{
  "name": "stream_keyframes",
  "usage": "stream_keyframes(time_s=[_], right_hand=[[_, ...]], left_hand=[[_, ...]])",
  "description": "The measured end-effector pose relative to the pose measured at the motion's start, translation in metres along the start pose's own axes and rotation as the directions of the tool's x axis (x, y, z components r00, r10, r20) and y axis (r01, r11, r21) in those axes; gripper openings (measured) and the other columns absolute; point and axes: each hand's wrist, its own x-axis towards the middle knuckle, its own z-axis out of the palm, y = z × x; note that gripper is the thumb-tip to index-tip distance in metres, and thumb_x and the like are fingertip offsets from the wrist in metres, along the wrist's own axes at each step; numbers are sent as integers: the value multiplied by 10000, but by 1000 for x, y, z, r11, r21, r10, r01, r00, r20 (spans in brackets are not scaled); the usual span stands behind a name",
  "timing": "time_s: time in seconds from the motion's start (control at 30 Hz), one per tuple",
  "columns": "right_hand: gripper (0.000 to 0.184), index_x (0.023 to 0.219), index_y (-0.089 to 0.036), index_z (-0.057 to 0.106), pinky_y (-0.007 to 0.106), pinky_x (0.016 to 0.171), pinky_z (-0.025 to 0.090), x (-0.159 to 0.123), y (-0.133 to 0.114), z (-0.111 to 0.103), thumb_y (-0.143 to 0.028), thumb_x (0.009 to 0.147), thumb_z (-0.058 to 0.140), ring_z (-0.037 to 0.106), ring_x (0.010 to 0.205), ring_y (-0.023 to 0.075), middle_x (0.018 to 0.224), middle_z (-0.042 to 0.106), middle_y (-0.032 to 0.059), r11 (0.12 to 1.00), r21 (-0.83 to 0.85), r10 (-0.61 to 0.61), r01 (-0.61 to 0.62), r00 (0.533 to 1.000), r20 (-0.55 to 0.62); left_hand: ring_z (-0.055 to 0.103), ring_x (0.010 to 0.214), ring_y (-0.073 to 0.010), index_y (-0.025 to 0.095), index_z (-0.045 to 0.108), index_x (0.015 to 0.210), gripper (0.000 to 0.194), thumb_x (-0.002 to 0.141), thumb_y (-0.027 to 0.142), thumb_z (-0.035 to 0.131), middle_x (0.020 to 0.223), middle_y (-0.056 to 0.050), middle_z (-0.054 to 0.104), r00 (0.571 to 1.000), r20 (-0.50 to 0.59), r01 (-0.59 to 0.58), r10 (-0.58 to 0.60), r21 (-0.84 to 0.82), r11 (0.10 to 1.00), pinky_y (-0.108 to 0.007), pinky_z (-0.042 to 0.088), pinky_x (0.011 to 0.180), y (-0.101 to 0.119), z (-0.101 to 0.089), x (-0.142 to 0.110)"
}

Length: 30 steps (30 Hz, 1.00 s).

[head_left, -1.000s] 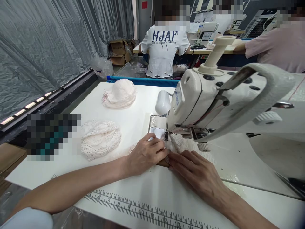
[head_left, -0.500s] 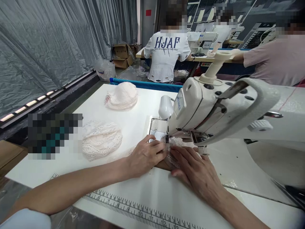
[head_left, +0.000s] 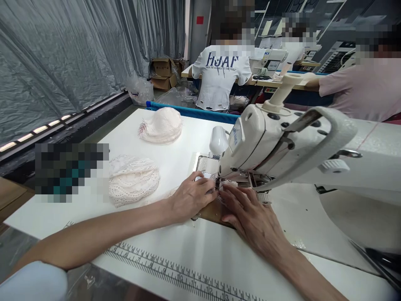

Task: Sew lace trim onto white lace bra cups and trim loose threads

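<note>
The right hand (head_left: 255, 211) has come forward across the bench (head_left: 178, 167) over the last second and now lies close to the presser foot (head_left: 217, 182) of the sewing machine (head_left: 250, 142). The lace (head_left: 231, 183) that showed in front of the foot half a second ago is now mostly covered or drawn in; only a pale bit shows between the right fingers and the machine's head. More of the brown patch (head_left: 214, 212) in front of the foot lies bare, which suggests that the lace has been fed further under the needle and the seam is advancing.

The left hand (head_left: 191, 198) has kept its place on the other side of the foot. Its fingers are curled in toward the needle, but whether they pinch the lace cannot be told, as their tips hide the contact. The right fingers are extended and loosely spread, thumb apart, laid flat rather than gripping.

The work sits well in from the bench's near edge, where the ruler scale (head_left: 169, 274) runs. The white lace bundle (head_left: 134, 179) toward the left edge and the pale pink bundle (head_left: 163, 125) near the far left corner remain where they were.
</note>
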Motion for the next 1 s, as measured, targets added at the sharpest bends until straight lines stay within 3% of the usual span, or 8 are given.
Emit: stream_keyframes(time_s=[0.1, 0.27, 0.77, 1.0], right_hand=[[458, 1182, -167, 562, 449, 835, 354, -4, -5, -5, -474, 948, 315, 539, 1023, 284, 1246, 587, 128, 992, 112, -49, 52, 998, -30], [394, 1019, -155, 618, 420, 849, 335, -5, -11, -8, -451, 944, 369, 593, 908, 235, 1053, 679, 111, 962, 257, -72, 92, 994, -86], [306, 926, -165, 629, 364, 762, 340, -2, -11, -6, -373, 947, 406, 583, 852, 220, 974, 683, 82, 974, 223, -14, 35, 995, -96], [303, 999, -160, 625, 357, 734, 341, 2, -5, -3, -347, 952, 391, 602, 814, 203, 1037, 672, 92, 992, 122, 0, 10, 997, -83]], left_hand=[[580, 909, -143, 134, 582, 1006, 218, 917, 119, 384, 970, -63, 608, 1000, -4, -28, 28, 12, 1000, -369, 349, 977, 0, -1, -2], [588, 936, -139, 120, 591, 1019, 208, 908, 113, 415, 1014, -65, 611, 997, -21, -72, 72, 0, 997, -388, 307, 1026, -3, -2, -7], [605, 922, -138, 119, 576, 1057, 247, 921, 118, 369, 1026, -77, 630, 997, -60, -55, 56, 8, 998, -417, 270, 1058, -5, 4, -7], [505, 1159, -200, 113, 508, 1122, 276, 898, 73, 352, 1196, -129, 571, 999, -16, 44, -44, 11, 999, -454, 237, 1042, -3, 1, -6]])
